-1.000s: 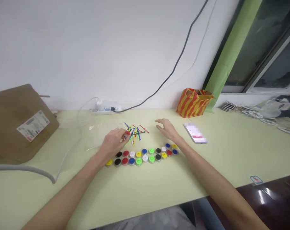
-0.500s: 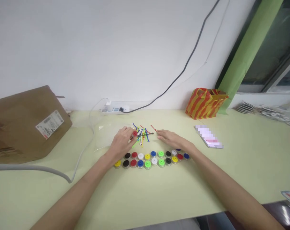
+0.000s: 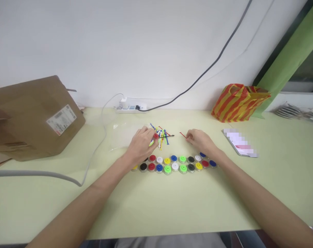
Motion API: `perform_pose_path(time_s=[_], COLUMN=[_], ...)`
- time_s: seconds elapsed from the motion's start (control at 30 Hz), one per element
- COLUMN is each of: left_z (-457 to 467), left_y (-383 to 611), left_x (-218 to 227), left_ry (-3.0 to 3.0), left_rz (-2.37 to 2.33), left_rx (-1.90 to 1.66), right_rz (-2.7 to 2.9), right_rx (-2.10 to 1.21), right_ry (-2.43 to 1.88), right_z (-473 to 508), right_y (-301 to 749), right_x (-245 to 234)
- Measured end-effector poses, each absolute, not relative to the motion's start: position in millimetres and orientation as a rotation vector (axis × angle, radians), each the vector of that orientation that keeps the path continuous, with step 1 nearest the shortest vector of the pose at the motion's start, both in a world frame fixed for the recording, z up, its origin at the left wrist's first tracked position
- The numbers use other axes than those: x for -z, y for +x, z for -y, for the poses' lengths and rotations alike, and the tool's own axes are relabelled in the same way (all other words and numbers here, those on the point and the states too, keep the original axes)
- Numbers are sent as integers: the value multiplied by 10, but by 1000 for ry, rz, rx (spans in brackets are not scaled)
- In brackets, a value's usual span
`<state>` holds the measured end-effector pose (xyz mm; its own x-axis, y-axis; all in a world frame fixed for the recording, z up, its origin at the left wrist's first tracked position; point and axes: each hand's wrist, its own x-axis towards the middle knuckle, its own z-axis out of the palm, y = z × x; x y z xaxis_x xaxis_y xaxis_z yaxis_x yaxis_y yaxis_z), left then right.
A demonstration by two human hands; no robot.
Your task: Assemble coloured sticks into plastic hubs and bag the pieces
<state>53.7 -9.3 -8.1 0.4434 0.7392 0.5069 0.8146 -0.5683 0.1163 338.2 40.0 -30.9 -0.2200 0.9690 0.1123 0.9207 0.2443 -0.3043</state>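
My left hand (image 3: pixel 141 145) is curled with its fingertips pinched on a small red round piece (image 3: pixel 155 136), right beside a pile of thin coloured sticks (image 3: pixel 161 137). My right hand (image 3: pixel 200 141) has its fingers drawn together on a thin red stick (image 3: pixel 182 135), just right of the pile. In front of both hands lie two rows of round coloured caps (image 3: pixel 175 164): black, red, white, yellow, blue and green.
The pale green table (image 3: pixel 156 203) holds a brown cardboard box (image 3: pixel 32 119) at left, a power strip (image 3: pixel 132 107) by the wall, a grey hose (image 3: pixel 34 174), a red-and-yellow striped bag (image 3: pixel 237 102) and a phone (image 3: pixel 239 143) at right.
My right hand went from open above the table to pinching the red stick and drawing it right of the pile. The view has shifted left. My left hand keeps its hold on the red piece.
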Motion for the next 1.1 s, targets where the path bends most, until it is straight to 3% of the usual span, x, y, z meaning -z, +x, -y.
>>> perform_pose_path(time_s=[0.83,1.1], left_z=[113,135], left_y=[582,623], left_x=[108,70], left_ry=[-2651,-2709], left_rz=[1343,1222], left_rx=[807,741], right_rz=[2127,1775], right_rx=[-358,-584], right_ry=[-1718,-1170], right_z=[-423,-144], right_y=[3428,3125], right_x=[330,130])
